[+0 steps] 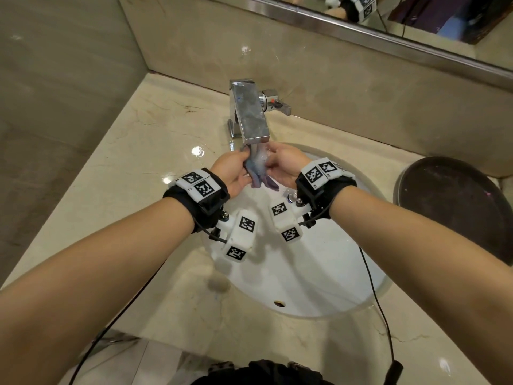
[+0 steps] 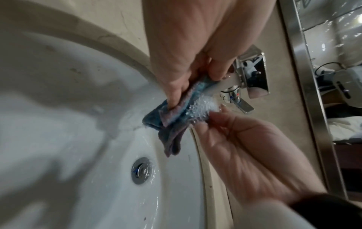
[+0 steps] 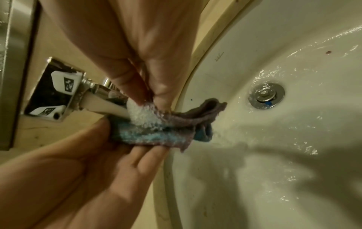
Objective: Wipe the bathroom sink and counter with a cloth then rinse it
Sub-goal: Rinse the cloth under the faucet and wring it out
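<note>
Forearms, two, bare, fill the lower head view, each banded at the wrist with a black strap and white marker blocks.

Item 1: my left hand point(image 1: 231, 173), one. Its fingers and thumb pinch the cloth point(image 1: 256, 173) by its upper end, right under the faucet point(image 1: 251, 115) spout.

Item 2: my right hand point(image 1: 283, 166), one. Its fingertips point(image 3: 162, 99) pinch the cloth from the opposite side, in the running water.

Item 3: cloth, one, blue and purple-grey, bunched and wet, held between both hands above the sink point(image 1: 319, 273) basin, its lower end hanging free. From the head view my hands hide most of it; the wrist views show its folds and the white froth of water point(image 2: 203, 106) striking it.

Item 4: drain plug point(image 2: 142, 170), one, chrome. The head view shows only a sliver of it behind my right wrist; both wrist views show it whole.

Item 5: faucet lever point(image 1: 279, 105), one, on the right side of the faucet.

Item 6: dark round tray point(image 1: 455, 207), one, on the counter point(image 1: 125, 168) right of the sink, cut off by the frame edge; seen from the head view only.

Item 7: mirror point(image 1: 416, 15), one, cropped at the top; its reflections are hard to make out.
</note>
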`<action>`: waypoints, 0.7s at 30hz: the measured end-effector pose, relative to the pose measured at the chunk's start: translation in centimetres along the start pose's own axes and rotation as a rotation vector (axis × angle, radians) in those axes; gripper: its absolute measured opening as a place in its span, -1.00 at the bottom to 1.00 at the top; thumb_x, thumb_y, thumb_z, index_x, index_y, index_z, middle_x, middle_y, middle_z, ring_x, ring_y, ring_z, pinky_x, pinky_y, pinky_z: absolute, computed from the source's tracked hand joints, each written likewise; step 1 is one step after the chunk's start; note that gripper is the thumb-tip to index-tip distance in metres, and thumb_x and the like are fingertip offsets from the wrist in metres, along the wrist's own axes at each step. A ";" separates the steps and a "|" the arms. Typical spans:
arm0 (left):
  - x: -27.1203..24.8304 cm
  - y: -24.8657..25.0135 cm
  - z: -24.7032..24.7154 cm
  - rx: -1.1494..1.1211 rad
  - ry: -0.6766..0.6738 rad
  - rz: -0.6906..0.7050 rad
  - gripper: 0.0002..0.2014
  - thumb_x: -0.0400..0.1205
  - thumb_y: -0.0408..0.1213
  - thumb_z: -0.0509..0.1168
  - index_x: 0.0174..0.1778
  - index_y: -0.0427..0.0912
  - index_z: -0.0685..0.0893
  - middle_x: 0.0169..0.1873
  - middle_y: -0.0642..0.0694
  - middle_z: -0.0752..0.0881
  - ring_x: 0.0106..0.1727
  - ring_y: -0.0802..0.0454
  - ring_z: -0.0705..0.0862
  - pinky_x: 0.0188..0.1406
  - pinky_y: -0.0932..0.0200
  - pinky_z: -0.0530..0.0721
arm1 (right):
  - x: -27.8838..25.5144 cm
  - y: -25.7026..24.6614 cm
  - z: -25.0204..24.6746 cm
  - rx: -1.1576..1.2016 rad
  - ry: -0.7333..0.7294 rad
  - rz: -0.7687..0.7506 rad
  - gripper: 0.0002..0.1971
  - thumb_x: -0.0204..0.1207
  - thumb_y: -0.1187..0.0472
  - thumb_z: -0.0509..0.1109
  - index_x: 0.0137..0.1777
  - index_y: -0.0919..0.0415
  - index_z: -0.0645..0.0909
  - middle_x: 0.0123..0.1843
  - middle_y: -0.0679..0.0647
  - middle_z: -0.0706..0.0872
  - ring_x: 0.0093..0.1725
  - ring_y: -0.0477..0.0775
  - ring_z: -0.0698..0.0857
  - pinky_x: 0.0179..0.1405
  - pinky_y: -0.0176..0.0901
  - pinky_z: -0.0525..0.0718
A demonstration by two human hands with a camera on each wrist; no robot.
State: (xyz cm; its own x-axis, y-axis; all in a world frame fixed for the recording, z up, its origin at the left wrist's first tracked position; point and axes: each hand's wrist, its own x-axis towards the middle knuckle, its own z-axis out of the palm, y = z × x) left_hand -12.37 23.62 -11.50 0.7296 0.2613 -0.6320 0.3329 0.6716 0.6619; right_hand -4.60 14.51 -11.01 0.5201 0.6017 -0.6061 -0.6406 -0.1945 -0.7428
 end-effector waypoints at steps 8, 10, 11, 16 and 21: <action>0.3 0.7 -1.8 0.054 0.058 -0.055 -0.65 0.75 -0.18 0.01 0.39 -0.20 0.48 0.29 -0.22 0.63 0.15 -0.17 0.67 -0.16 -0.13 0.70 | -0.6 0.4 0.6 0.055 -0.129 0.002 -0.44 0.49 0.69 -0.13 0.50 0.50 0.27 0.51 0.46 0.37 0.49 0.36 0.41 0.41 0.05 0.48; 0.0 0.6 -2.0 0.058 0.057 -0.061 -0.64 0.75 -0.18 -0.01 0.43 -0.17 0.45 0.27 -0.23 0.63 0.11 -0.17 0.68 -0.17 -0.22 0.69 | -0.2 0.0 -0.4 0.041 -0.071 0.008 -0.41 0.48 0.69 -0.12 0.53 0.46 0.25 0.53 0.43 0.35 0.45 0.34 0.46 0.28 -0.03 0.59; 0.0 0.6 -2.1 0.059 0.061 -0.058 -0.64 0.75 -0.17 0.00 0.44 -0.16 0.44 0.27 -0.24 0.63 0.09 -0.17 0.69 -0.17 -0.22 0.71 | -0.1 -0.3 -0.9 0.024 -0.028 0.014 -0.43 0.50 0.67 -0.10 0.52 0.46 0.26 0.54 0.41 0.35 0.43 0.31 0.48 0.23 -0.08 0.62; 0.3 1.1 -3.5 0.113 0.151 -0.020 -0.60 0.71 -0.12 0.11 0.44 -0.19 0.47 0.30 -0.27 0.62 0.16 -0.19 0.69 0.16 -0.19 0.67 | 0.0 -0.7 -3.4 -0.074 0.210 0.118 -0.60 0.61 0.57 -0.02 0.41 0.49 0.42 0.53 0.38 0.40 0.55 0.27 0.39 0.54 0.10 0.38; 0.2 1.7 -3.4 0.116 0.073 -0.044 -0.59 0.72 -0.08 0.07 0.46 -0.12 0.42 0.30 -0.23 0.60 0.19 -0.20 0.65 0.17 -0.29 0.64 | 0.2 -0.3 -4.1 -0.789 0.351 0.073 -0.61 0.57 0.52 0.08 0.25 0.31 0.63 0.34 0.24 0.63 0.23 0.19 0.62 0.08 -0.13 0.66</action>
State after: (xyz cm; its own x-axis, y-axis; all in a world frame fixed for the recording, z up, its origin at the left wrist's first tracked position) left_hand -13.63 27.19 -11.86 0.6689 0.2855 -0.6864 0.4337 0.6001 0.6722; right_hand -2.00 11.56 -12.05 0.7206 0.3182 -0.6160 -0.1678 -0.7820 -0.6003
